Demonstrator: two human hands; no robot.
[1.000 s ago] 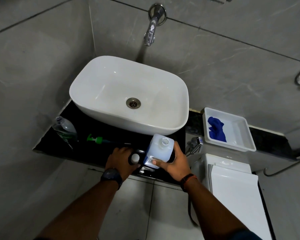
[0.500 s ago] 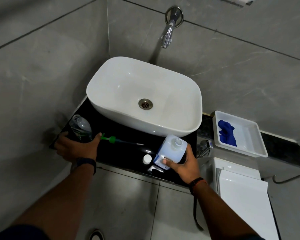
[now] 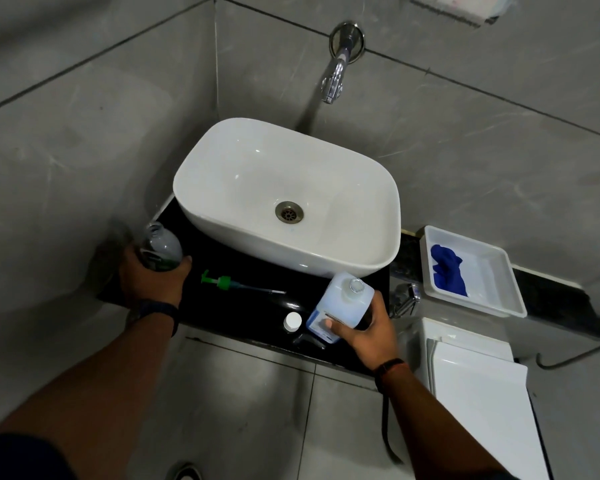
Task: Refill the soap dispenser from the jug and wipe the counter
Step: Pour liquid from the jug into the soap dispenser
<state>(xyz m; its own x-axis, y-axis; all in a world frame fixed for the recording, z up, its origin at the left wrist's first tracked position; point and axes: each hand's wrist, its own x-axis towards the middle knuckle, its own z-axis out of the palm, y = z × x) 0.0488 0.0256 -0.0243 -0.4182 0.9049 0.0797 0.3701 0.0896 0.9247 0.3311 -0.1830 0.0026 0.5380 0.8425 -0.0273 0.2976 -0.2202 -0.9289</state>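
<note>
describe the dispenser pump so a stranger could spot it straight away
Find the white basin; on the black counter just in front of it lies the pump. It is the only green piece, with a thin tube, between the clear bottle and the white jug.

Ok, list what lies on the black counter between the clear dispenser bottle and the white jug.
Head view: the green pump head with its tube, then the round white cap beside the white plastic jug.
</note>
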